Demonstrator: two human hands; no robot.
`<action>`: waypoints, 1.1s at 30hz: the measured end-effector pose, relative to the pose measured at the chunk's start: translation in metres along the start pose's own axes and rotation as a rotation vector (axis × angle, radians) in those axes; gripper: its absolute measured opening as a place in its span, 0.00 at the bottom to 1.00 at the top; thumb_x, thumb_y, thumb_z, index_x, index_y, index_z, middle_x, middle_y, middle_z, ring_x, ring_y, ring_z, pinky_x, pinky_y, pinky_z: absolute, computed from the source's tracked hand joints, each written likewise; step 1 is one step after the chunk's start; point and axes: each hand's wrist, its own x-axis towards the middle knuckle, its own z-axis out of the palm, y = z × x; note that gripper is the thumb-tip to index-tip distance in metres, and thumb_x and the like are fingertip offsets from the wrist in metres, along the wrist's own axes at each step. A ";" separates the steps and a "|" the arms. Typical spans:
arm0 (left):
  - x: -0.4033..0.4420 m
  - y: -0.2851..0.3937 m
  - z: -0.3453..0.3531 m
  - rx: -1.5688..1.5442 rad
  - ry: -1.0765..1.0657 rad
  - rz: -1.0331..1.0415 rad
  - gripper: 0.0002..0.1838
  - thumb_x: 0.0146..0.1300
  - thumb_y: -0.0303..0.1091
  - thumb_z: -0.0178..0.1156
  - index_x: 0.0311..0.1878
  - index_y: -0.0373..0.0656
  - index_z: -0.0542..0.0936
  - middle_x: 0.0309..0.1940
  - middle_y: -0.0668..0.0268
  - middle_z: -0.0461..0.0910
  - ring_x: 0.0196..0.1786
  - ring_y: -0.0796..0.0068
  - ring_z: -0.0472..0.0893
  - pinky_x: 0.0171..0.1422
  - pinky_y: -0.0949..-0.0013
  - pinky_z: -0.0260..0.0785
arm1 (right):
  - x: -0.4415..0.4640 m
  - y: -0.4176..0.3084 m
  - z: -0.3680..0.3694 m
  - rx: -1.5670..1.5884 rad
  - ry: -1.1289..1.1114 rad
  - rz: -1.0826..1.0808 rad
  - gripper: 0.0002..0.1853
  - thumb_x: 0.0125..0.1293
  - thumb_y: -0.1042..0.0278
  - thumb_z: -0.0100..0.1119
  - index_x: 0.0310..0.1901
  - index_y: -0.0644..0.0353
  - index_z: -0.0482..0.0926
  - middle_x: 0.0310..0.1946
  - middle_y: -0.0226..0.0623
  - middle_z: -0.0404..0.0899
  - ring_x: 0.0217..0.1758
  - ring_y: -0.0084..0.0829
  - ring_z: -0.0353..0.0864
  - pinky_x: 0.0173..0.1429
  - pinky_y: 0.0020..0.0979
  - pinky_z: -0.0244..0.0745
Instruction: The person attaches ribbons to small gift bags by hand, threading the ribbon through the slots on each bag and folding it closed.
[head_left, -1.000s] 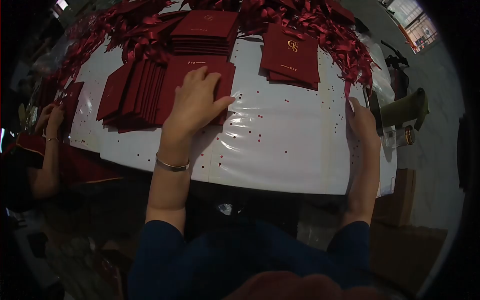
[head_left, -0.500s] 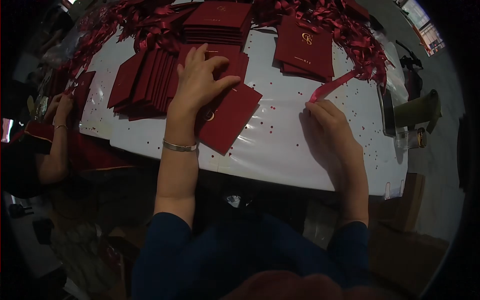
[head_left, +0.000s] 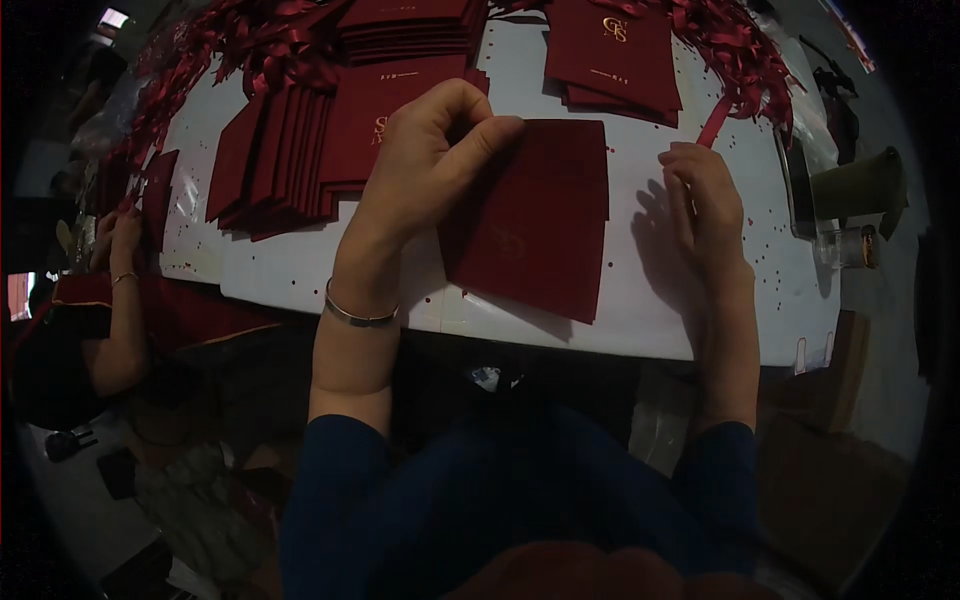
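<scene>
My left hand (head_left: 435, 155), with a bracelet at the wrist, pinches the upper left corner of a dark red card (head_left: 535, 220) and holds it tilted over the white table (head_left: 480, 315). At the right, the fingers of my right hand (head_left: 705, 195) are curled near the end of a red ribbon (head_left: 715, 122); whether they grip it is hard to tell. Left of the card stand several red folders (head_left: 275, 160) leaning in a row, beside a flat one with gold print (head_left: 375, 115).
A stack of red folders (head_left: 410, 30) lies at the back, another pile (head_left: 615, 55) right of it, with heaped ribbons (head_left: 735, 50) behind. A green container (head_left: 860, 190) and a glass jar (head_left: 845, 248) stand at the right edge. A co-worker's hands (head_left: 120, 235) work at the far left.
My left hand has lifted a card off the folders and brought it right. My right hand first moved left with a ribbon, then back right. The view has shifted slightly.
</scene>
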 end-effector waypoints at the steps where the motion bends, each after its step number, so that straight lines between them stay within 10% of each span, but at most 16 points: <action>1: 0.000 -0.001 0.006 -0.007 0.016 0.000 0.15 0.64 0.41 0.63 0.27 0.41 0.76 0.18 0.70 0.74 0.21 0.82 0.72 0.24 0.77 0.63 | -0.005 0.000 -0.001 -0.006 -0.006 0.008 0.03 0.63 0.82 0.54 0.38 0.66 0.75 0.36 0.42 0.79 0.42 0.37 0.79 0.44 0.35 0.74; 4: -0.003 -0.003 0.022 0.149 -0.045 -0.082 0.14 0.64 0.40 0.62 0.28 0.41 0.77 0.19 0.68 0.76 0.22 0.79 0.74 0.26 0.75 0.65 | -0.010 -0.007 -0.004 0.184 -0.005 0.189 0.04 0.59 0.79 0.59 0.36 0.64 0.75 0.35 0.43 0.78 0.42 0.41 0.78 0.44 0.37 0.74; 8: -0.006 0.002 0.040 0.253 -0.121 -0.088 0.08 0.64 0.32 0.63 0.32 0.39 0.78 0.24 0.68 0.78 0.27 0.81 0.75 0.30 0.76 0.67 | 0.008 -0.024 0.001 0.087 0.106 -0.122 0.06 0.58 0.78 0.61 0.37 0.63 0.76 0.36 0.41 0.79 0.39 0.42 0.79 0.44 0.37 0.76; 11: -0.009 0.001 0.058 0.229 -0.138 0.318 0.07 0.56 0.32 0.66 0.31 0.40 0.78 0.25 0.61 0.79 0.28 0.63 0.79 0.34 0.64 0.71 | 0.006 -0.034 0.014 0.223 -0.155 -0.187 0.09 0.55 0.75 0.64 0.37 0.62 0.76 0.37 0.42 0.80 0.36 0.42 0.80 0.40 0.38 0.76; 16: -0.007 0.000 0.060 0.126 -0.026 0.348 0.06 0.55 0.28 0.67 0.34 0.40 0.79 0.30 0.62 0.80 0.34 0.65 0.79 0.39 0.67 0.72 | -0.003 -0.032 0.007 0.279 -0.424 -0.096 0.07 0.57 0.75 0.63 0.36 0.63 0.76 0.29 0.40 0.79 0.29 0.42 0.79 0.32 0.37 0.75; 20: -0.004 -0.003 0.048 -0.283 0.352 0.304 0.09 0.61 0.28 0.65 0.42 0.38 0.77 0.35 0.67 0.79 0.41 0.78 0.76 0.45 0.74 0.70 | 0.000 -0.019 -0.015 0.137 0.047 0.088 0.03 0.61 0.77 0.60 0.36 0.65 0.77 0.25 0.41 0.79 0.25 0.39 0.79 0.30 0.32 0.73; 33: -0.008 -0.003 0.046 -0.665 0.030 -0.244 0.10 0.67 0.28 0.58 0.48 0.35 0.73 0.37 0.61 0.81 0.38 0.77 0.83 0.40 0.77 0.76 | -0.007 0.001 -0.015 0.020 0.364 0.238 0.03 0.68 0.76 0.55 0.40 0.65 0.77 0.22 0.34 0.78 0.23 0.20 0.75 0.29 0.21 0.70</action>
